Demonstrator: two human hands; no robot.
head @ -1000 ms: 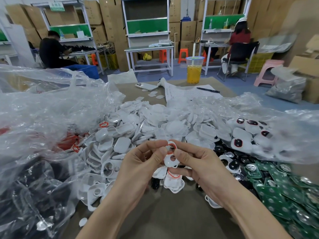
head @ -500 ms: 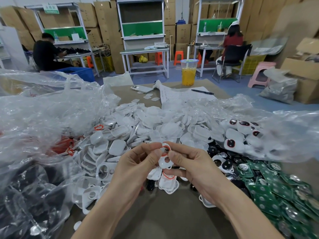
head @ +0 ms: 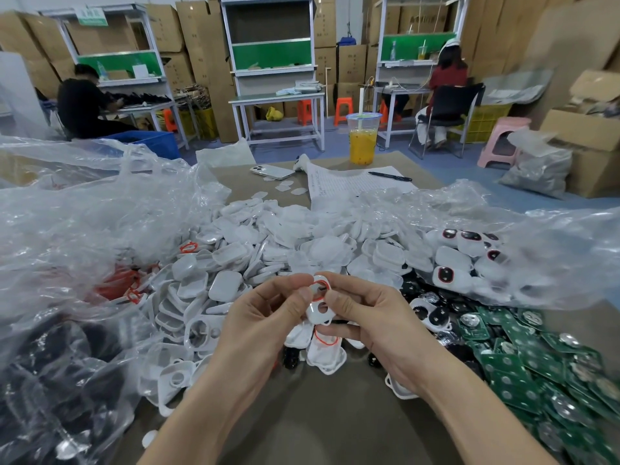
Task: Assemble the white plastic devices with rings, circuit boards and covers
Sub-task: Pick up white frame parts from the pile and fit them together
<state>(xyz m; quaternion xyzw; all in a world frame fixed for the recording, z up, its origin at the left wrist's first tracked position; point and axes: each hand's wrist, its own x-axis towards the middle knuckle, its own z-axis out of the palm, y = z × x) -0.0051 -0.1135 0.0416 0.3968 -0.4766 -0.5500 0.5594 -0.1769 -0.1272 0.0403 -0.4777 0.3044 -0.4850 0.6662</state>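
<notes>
1. I read this as the ring step. My left hand (head: 265, 317) and right hand (head: 372, 317) hold one white shell (head: 318, 311) between them, lifted above the counter (head: 328, 417) just in front of the parts heap.
2. Both sets of fingers (head: 297, 302) are clamped on the shell, thumb against forefinger on each side. Neither hand is free.
3. A red ring (head: 316, 281) sits around the shell's upper opening. I cannot tell whether it is fully seated in its groove or only resting on the rim.
4. My judgement is that the next move is to press the ring down evenly all round with the thumbs, turning the shell if needed, so no part stands proud.
5. After that a board is needed. The green circuit boards (head: 543, 360) lie to my right on the counter, so the right hand would have to let go and reach there.
6. The loose white covers (head: 268, 236) are heaped beyond the hands for the closing step.
</notes>
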